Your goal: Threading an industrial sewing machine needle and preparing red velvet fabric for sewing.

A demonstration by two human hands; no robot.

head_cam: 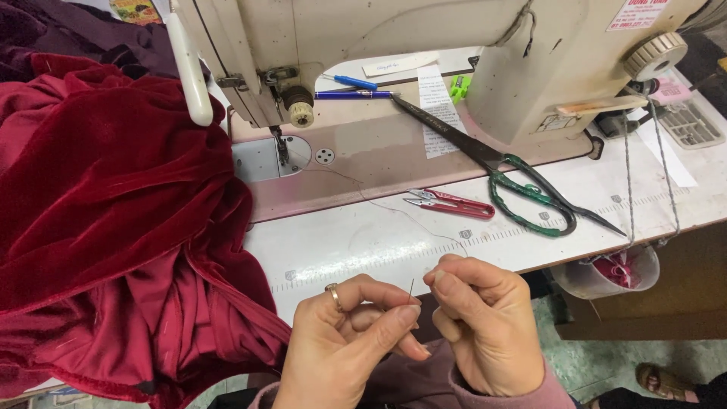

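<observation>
While I watch from the head view, my left hand pinches a thin needle between thumb and forefinger, fingers closed tight on it, a ring on one finger. My right hand sits just beside it, fingertips pressed together on a fine thread right next to the needle's upper end. Both hands hang in front of the near edge of the white surface, which carries a cream sewing machine, large green-handled scissors, red thread snips and blue pens. Dark red velvet fabric piles up at the left. The needle stands nearly upright, its long axis vertical, its free end pointing up toward the machine.
</observation>
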